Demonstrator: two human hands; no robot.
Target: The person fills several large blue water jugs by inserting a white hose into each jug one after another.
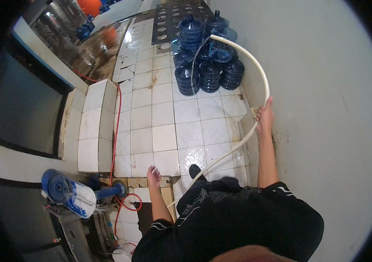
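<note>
My right hand (265, 114) grips a cream-coloured hose (259, 65) near the wall. The hose arcs forward from it, and water (193, 65) runs from its end down onto the stacked blue water-cooler bottles (210, 75) and the floor beside them. Behind my hand the hose sags past my foot and under my body. My left hand (154, 175) hangs low over the tiled floor, fingers slightly bent and holding nothing. Several bottles lie or stand on top of the lower ones, against the wall.
A red hose (117, 124) runs along a tiled ledge (89, 126) on the left. A blue and white machine (70, 193) stands at the lower left, near a white bucket (124, 253). A black perforated mat (166, 26) lies beyond the bottles. The white tiled floor (163, 137) is wet and cracked in places.
</note>
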